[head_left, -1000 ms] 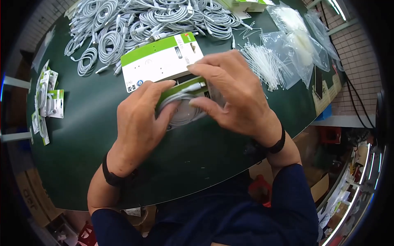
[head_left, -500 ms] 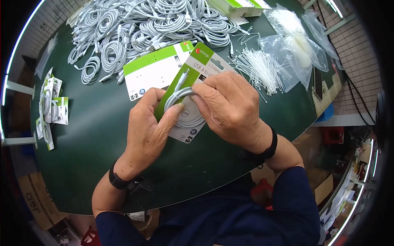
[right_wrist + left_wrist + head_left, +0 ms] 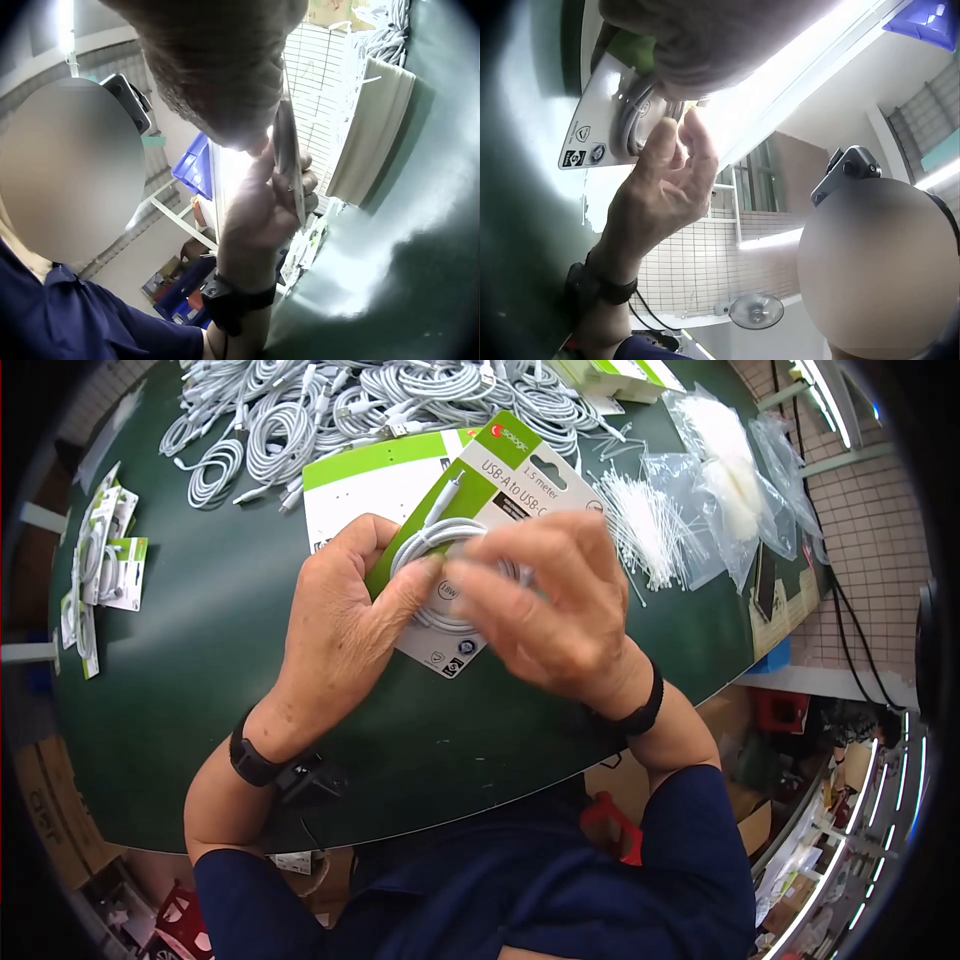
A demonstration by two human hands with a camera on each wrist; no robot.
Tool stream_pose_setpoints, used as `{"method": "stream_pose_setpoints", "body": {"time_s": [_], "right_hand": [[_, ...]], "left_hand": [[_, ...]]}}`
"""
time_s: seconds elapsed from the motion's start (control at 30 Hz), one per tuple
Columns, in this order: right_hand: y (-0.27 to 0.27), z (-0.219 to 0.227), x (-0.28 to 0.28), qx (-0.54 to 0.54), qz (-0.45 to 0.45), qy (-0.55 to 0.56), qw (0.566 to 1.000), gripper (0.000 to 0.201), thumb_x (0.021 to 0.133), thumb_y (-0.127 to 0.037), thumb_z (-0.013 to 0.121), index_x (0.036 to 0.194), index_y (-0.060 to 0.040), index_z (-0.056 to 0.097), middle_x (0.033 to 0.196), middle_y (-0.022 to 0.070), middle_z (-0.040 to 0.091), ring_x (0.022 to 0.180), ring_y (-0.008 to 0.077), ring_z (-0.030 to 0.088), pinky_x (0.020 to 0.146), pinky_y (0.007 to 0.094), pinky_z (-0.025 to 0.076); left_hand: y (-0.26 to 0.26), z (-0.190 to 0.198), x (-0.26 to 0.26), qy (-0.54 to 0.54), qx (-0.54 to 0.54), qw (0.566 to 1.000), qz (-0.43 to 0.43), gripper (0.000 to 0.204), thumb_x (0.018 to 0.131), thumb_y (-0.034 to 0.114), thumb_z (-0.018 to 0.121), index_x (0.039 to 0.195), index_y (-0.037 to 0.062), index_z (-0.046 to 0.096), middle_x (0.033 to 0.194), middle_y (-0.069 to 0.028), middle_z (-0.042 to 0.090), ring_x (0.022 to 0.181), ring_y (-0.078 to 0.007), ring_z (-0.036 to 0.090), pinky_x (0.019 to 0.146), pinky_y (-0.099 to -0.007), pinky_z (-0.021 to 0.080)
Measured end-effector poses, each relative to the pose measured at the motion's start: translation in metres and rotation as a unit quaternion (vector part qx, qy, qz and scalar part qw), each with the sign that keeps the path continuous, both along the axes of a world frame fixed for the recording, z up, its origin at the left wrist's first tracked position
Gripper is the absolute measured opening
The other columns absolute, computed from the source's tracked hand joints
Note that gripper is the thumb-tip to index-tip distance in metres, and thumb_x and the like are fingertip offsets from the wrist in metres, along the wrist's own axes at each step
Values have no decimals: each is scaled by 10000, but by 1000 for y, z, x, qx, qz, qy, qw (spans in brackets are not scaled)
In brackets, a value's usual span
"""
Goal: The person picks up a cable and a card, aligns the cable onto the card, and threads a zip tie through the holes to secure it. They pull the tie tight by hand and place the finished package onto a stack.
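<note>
My left hand grips the left edge of a green-and-white packaging card marked USB-A to USB-C, its thumb pressing on a coiled grey cable. One plug of the cable points up along the card's green strip. Motion blurs my right hand, which is over the right side of the coil with fingers bent. In the left wrist view, the thumb and fingertips of the right hand are close beside the coil; I cannot tell whether they pinch anything. Behind the held card lies a stack of similar cards.
A large heap of coiled grey cables covers the table's far side. White cable ties and clear bags lie at the right. Several carded cables are piled at the left, and more cards sit at the back.
The card has come from tilted nearly edge-on to facing up, with its print showing. My right hand has pulled slightly off the coil's top and its fingers have spread.
</note>
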State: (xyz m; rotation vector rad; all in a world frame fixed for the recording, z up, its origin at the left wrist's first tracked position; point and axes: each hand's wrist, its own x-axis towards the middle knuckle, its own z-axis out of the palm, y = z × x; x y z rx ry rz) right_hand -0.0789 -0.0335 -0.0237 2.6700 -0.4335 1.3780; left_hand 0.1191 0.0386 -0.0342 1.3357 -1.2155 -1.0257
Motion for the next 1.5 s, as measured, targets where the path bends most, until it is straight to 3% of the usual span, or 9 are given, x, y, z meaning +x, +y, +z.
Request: {"method": "stream_pose_setpoints", "body": {"time_s": [0.1, 0.23, 0.53, 0.63, 0.8, 0.9, 1.03, 1.17, 1.5], "right_hand": [[12, 8, -3, 106, 80, 101, 986, 379, 639, -97, 878, 999, -92, 759, 938, 13, 686, 884, 213, 610, 861, 404, 511], [11, 3, -2, 49, 77, 154, 984, 414, 617, -179, 883, 1005, -104, 758, 928, -19, 684, 877, 208, 610, 969, 440, 474], [12, 1, 0, 83, 87, 166, 979, 390, 682, -157, 879, 1045, -82, 755, 1016, 36, 707, 897, 214, 625, 963, 443, 497], [13, 22, 0, 82, 99, 69, 989, 478, 750, -161, 876, 1186, -46, 718, 1102, 98, 710, 938, 251, 648, 906, 435, 536], [27, 39, -2, 171, 45, 138, 975, 599, 809, -144, 861, 1348, -17, 632, 1193, 149, 708, 965, 284, 676, 844, 405, 562], [27, 34, -6, 327, 90, 158, 927, 649, 853, -63, 824, 1433, 24, 549, 1269, 187, 695, 1050, 310, 708, 900, 379, 568], [21, 22, -9, 356, 73, 58, 930, 612, 913, -5, 763, 1462, 58, 500, 1344, 215, 671, 1179, 279, 699, 980, 345, 556], [20, 10, -10, 540, 125, -52, 831, 573, 969, -8, 722, 1473, 82, 465, 1367, 216, 659, 1265, 234, 648, 1048, 337, 526], [20, 2, -8, 582, 143, -104, 794, 545, 986, -19, 709, 1464, 79, 467, 1357, 199, 666, 1247, 201, 646, 1044, 324, 526]], "left_hand": [[-1, -2, 10, -7, -4, 1000, 7, 215, 969, 159, 740, 1007, -34, 655, 825, -65, 707, 737, -75, 603, 641, -273, 509], [2, 7, 12, -26, 25, 999, -40, 155, 1015, 124, 692, 1072, -6, 632, 899, -15, 701, 779, -31, 602, 676, -207, 492], [3, 5, 17, -150, -76, 985, -42, 194, 925, 70, 747, 1073, -18, 659, 881, -54, 687, 762, -100, 610, 647, -277, 498], [8, 13, 19, -328, -206, 917, -90, 267, 825, 42, 790, 1061, -14, 678, 907, -91, 680, 776, -196, 652, 679, -321, 529], [18, 23, 6, -410, -264, 860, -152, 242, 838, 113, 762, 1060, 43, 697, 992, -117, 695, 863, -272, 687, 695, -343, 567], [16, 29, 6, -393, -421, 817, -19, 314, 795, 13, 805, 1091, 22, 699, 1040, -135, 678, 885, -288, 688, 739, -338, 568], [12, 25, 3, -266, -372, 883, 103, 358, 762, -13, 845, 1088, 41, 705, 1221, -165, 619, 1025, -307, 668, 770, -353, 583], [4, 11, 1, -325, -354, 872, 89, 397, 689, 17, 901, 1036, 76, 719, 1287, -138, 581, 971, -298, 661, 764, -352, 582], [-2, 5, 5, -320, -326, 886, 76, 327, 716, 16, 894, 964, 53, 685, 1257, -162, 573, 1057, -302, 652, 781, -360, 586]]}}
